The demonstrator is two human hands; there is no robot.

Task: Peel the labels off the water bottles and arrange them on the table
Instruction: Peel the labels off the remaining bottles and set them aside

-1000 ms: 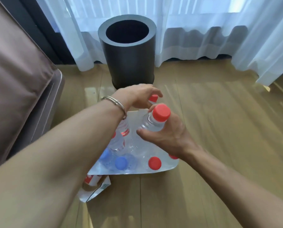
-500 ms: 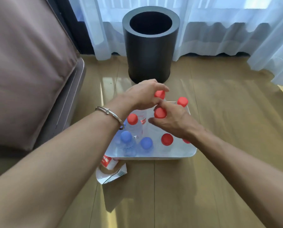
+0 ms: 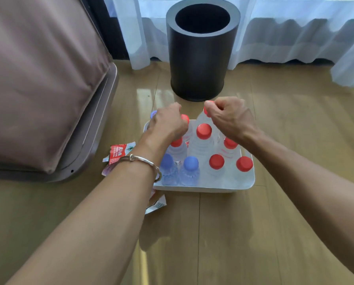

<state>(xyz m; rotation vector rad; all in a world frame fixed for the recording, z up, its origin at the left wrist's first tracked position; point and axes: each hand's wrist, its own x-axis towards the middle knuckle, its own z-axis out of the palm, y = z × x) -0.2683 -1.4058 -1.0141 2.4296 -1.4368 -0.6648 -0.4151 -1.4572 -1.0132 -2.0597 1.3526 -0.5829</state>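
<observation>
The red-capped bottle (image 3: 201,120) at the tray's far edge looks full, so it is probably fairly heavy for its size. Its thin clear wall is likely to give under a squeeze and to be slick with the label off. The ribbed cap and the stiff neck below it are judged the safest places to grip, since the packed neighbours leave little room to reach the body.

The fingers (image 3: 215,105) of the right hand (image 3: 231,118) are curled tight and pinch that bottle's cap from above. The left hand (image 3: 168,125) hangs over the tray's far-left corner with its fingers bent down among the bottle tops, a red cap and a blue cap showing on either side of it. Whether it grips one cannot be told.

The other bottles (image 3: 216,162), red- and blue-capped, stand upright and close together in the white tray (image 3: 203,188), which sits on the wooden floor (image 3: 254,233). Peeled labels (image 3: 120,152) lie on the floor just beside the tray's left edge, and a black bin (image 3: 200,58) stands beyond its far edge.
</observation>
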